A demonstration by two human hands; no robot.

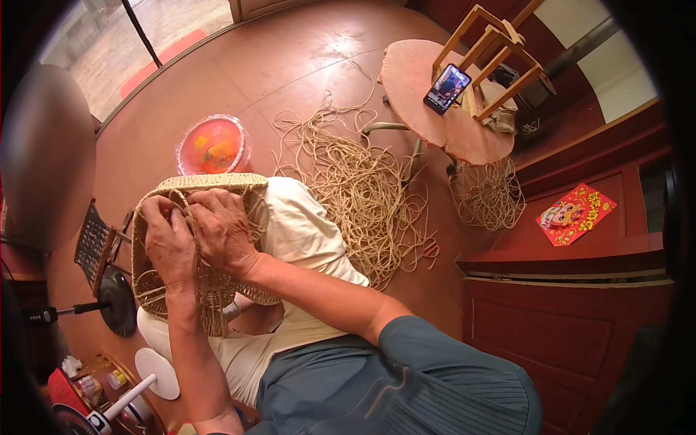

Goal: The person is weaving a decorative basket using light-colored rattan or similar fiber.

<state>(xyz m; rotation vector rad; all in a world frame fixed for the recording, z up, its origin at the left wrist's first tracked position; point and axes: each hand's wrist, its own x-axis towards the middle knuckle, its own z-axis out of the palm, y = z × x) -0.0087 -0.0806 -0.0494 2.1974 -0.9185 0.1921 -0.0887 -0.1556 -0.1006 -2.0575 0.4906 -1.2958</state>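
Note:
A woven straw basket [246, 183] rests on my lap, tilted so that its opening faces me. My left hand [171, 245] is closed at the near side of the opening, its fingertips pinching a twisted straw cord [181, 199]. Right beside it, my right hand [222, 230] bends over the same cord and the basket's weave, fingers curled in. Most of its fingertips are hidden behind the knuckles. Loose strand ends [212, 320] hang from the basket below my hands. A pale cloth [301, 221] covers my leg next to the basket.
A tangled heap of straw cord [355, 196] lies on the floor, with red-handled scissors [431, 251] at its edge. Beyond the basket stands a red plastic-lined bucket [212, 145]. A round wooden table [406, 76] holds a phone [446, 88] and a wooden frame [500, 36].

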